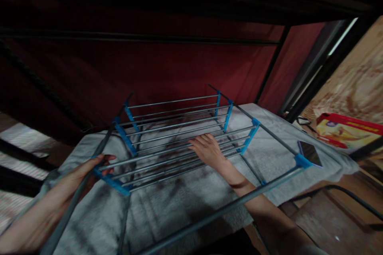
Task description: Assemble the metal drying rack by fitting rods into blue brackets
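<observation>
1. At far left we see our left hand (82, 173) wrapped around a dark metal upright pole (89, 179) of the frame, its fingers (104, 158) curled over the pole and touching the near left blue corner of the rack.
2. Just to the right lies the rack of thin grey metal rods with blue plastic side brackets (167, 135); it sits on a grey, dark-smudged towel-like cloth (167, 207) that covers the surface beneath, with a dark red fabric wall (179, 67) behind it.
3. Our right hand (209, 151) rests palm down on the rods in the middle-right part of the rack, fingers (203, 140) stretched flat and released, gripping nothing; the rods run directly under the palm.
4. Our right forearm crosses a long grey metal bar (239, 201) that slants across the foreground and ends in a blue plastic joint (303, 161).
5. Just beside that joint a dark flat phone (311, 153) lies on the right edge of the cloth.
6. At far right, well apart from both hands, a red and yellow printed packet (347, 131) lies beside a pale wooden board (356, 83).
</observation>
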`<action>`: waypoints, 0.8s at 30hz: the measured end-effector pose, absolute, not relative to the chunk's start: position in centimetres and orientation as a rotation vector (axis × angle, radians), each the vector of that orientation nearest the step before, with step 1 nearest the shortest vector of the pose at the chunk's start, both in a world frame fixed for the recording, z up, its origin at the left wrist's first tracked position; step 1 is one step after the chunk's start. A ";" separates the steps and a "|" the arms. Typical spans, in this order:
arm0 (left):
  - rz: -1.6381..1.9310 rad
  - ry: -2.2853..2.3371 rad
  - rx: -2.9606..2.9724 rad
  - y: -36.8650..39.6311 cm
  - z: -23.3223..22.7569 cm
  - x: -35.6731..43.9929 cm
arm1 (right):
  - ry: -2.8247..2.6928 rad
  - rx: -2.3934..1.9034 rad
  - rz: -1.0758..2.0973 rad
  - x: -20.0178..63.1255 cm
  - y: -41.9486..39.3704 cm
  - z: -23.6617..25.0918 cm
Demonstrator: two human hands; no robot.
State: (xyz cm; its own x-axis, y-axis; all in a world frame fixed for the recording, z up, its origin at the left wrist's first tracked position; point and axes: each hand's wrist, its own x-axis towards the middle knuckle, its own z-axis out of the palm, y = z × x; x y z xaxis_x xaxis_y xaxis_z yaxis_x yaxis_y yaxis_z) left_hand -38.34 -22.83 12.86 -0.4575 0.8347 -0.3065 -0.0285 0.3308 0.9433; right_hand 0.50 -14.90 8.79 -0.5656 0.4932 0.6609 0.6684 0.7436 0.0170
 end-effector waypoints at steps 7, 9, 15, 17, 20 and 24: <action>1.271 1.436 0.721 -23.6 14.8 -36.3 | -2.189 -0.894 -0.338 2.9 -14.4 7.8; 1.282 1.410 0.704 -23.7 14.7 -36.4 | -2.193 -0.922 -0.358 3.5 -14.3 7.5; 1.318 1.373 0.606 -23.8 14.6 -35.9 | -2.193 -0.960 -0.391 3.6 -14.3 7.7; 1.323 1.372 0.606 -23.8 14.7 -35.8 | -2.199 -0.970 -0.380 3.5 -14.3 7.8; 1.329 1.381 0.633 -23.8 14.6 -35.9 | -2.206 -0.986 -0.367 3.4 -14.2 7.7; 1.325 1.398 0.678 -23.9 14.5 -36.0 | -2.188 -0.997 -0.368 3.3 -14.3 7.4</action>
